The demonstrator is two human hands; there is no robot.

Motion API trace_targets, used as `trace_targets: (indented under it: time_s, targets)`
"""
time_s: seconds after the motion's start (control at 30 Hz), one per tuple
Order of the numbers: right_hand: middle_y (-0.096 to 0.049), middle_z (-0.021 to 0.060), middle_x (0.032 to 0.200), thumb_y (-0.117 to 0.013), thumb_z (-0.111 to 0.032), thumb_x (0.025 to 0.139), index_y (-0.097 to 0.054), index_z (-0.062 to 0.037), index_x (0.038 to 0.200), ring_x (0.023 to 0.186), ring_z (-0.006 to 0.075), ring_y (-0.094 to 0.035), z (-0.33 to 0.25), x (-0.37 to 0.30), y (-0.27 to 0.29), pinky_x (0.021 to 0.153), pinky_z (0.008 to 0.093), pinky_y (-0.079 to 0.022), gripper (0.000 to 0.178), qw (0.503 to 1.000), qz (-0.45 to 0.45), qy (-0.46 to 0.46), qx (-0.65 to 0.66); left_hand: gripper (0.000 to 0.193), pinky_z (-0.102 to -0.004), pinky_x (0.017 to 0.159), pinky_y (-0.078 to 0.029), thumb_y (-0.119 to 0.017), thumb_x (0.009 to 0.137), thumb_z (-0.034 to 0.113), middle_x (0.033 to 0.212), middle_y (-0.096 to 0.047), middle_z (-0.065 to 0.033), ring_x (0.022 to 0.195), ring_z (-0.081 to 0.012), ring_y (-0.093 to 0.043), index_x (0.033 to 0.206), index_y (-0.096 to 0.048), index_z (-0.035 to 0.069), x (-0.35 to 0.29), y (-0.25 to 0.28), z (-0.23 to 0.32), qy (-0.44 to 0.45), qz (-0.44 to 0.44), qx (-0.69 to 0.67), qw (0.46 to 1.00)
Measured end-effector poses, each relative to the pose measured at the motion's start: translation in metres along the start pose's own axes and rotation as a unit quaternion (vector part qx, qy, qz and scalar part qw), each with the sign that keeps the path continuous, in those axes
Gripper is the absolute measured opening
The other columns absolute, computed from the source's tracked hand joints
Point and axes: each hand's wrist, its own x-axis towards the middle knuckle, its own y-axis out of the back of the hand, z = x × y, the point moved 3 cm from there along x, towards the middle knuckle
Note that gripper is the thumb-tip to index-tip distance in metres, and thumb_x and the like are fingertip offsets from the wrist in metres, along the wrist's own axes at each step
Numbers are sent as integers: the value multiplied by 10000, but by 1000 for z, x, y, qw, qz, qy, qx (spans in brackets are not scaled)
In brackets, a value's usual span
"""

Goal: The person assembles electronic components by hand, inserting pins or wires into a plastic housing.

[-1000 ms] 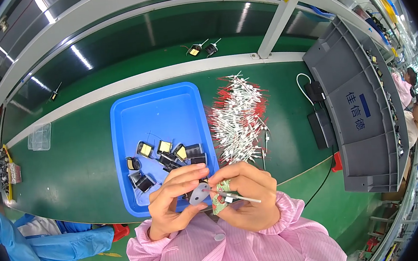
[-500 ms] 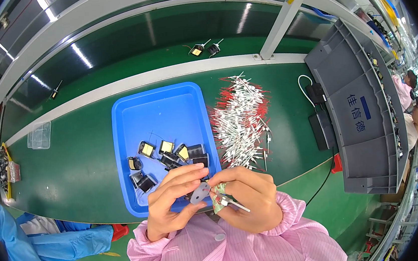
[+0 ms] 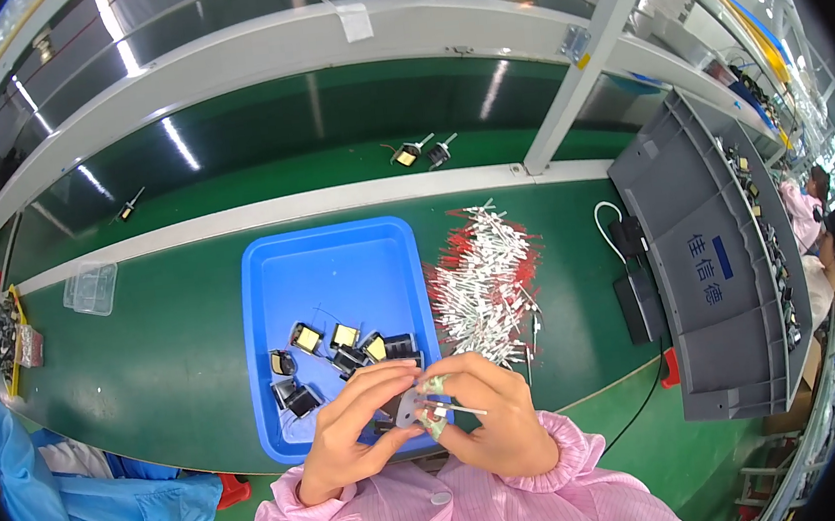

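My left hand (image 3: 354,435) is closed around a dark coil-like part with a flat grey end plate (image 3: 408,408); the fingers hide most of its body. Close against that plate is my right hand (image 3: 501,421), its thumb and forefinger wrapped in green patterned tape. Those fingertips pinch a thin lead with a white sleeve (image 3: 466,409), whose free end sticks out to the right. Both hands are over the near edge of a blue tray (image 3: 256,346). Several black coils with yellow faces (image 3: 344,336) lie inside it.
Right of the tray lies a heap of white and red leads (image 3: 486,289). Farther right are black adapters (image 3: 638,305) and a tilted grey crate (image 3: 668,196). Coils with leads (image 3: 417,152) lie beyond the white rail. At left are a clear plastic box (image 3: 92,290) and another person's blue sleeve (image 3: 109,501).
The view has tilted, so the bench appears lower. My right fingers have changed their grip at the grey plate, and the white lead now points more level to the right.
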Motion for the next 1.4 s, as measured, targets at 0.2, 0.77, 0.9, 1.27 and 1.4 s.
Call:
trace_targets:
  time_s: [0.2, 0.77, 0.9, 1.27, 1.4]
  targets:
    - [-587, 127, 783, -705, 2, 717, -608, 17, 977, 641, 265, -589, 1, 7, 1, 566, 320, -463, 279, 997, -12, -43, 64, 498, -400, 962, -454, -762, 733, 31, 1186, -606, -170, 1125, -322, -572, 1189, -577, -47, -5, 11, -1, 16, 37, 51, 998]
    - [-633, 180, 833, -599, -33, 749, -669, -17, 928, 776, 348, -613, 4, 9, -32, 719, 404, -487, 193, 974, -103, 15, -199, 480, -381, 860, -447, -738, 700, 25, 1074, -500, -126, 1011, -298, -519, 1128, -524, -1, -45, 30, 4, -79, 135, 219, 963]
    - [-635, 181, 851, -605, -97, 788, -674, -20, 921, 792, 367, -615, -2, 14, -37, 708, 424, -487, 168, 964, -147, -9, -223, 514, -383, 780, -484, -737, 683, -5, 1058, -490, -121, 980, -297, -538, 1142, -504, 9, -47, 29, 2, -54, 123, 227, 965]
    - [-628, 239, 888, -574, -53, 811, -645, 51, 962, 809, 413, -605, 11, 8, -47, 720, 446, -493, 196, 974, -178, 57, -127, 523, -396, 681, -489, -757, 690, 62, 951, -513, -112, 860, -297, -575, 1138, -489, 31, -60, 39, 1, -20, 97, 260, 960]
    - [-640, 238, 889, -575, -55, 826, -650, 49, 981, 787, 406, -616, 12, 10, -49, 732, 452, -494, 201, 967, -180, 105, -149, 498, -400, 668, -484, -758, 694, 74, 916, -520, -114, 821, -305, -587, 1119, -500, 36, -61, 41, -1, -14, 101, 238, 966]
